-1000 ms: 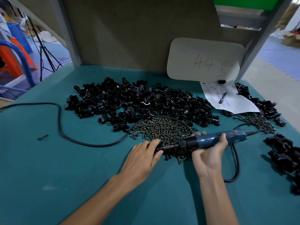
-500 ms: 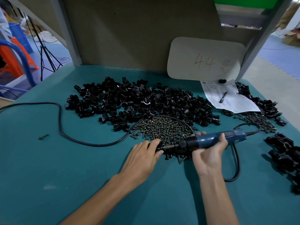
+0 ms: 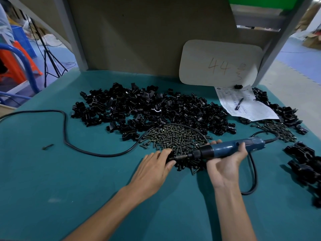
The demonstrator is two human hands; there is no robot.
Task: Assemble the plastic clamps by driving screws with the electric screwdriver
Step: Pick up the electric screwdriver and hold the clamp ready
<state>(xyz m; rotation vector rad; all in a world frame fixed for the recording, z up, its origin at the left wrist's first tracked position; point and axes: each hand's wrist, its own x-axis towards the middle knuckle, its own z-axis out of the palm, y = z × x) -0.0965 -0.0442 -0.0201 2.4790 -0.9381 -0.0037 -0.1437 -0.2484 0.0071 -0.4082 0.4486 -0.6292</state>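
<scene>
My right hand (image 3: 225, 164) grips the blue electric screwdriver (image 3: 225, 148), held level with its bit pointing left. My left hand (image 3: 152, 169) holds a black clamp piece (image 3: 171, 158) at the bit's tip; most of that piece is hidden under my fingers. Both hands hover over the near edge of a pile of dark screws (image 3: 175, 138). A wide heap of loose black plastic clamps (image 3: 147, 108) lies behind the screws on the teal table (image 3: 52, 188).
The screwdriver's black cable (image 3: 66, 129) loops across the table's left side and another loop (image 3: 253, 180) lies right of my wrist. More clamps (image 3: 309, 164) and screws (image 3: 279, 131) sit at the right. A paper with a pen (image 3: 241, 105) and a white board (image 3: 218, 63) stand behind. One stray screw (image 3: 47, 146) lies left.
</scene>
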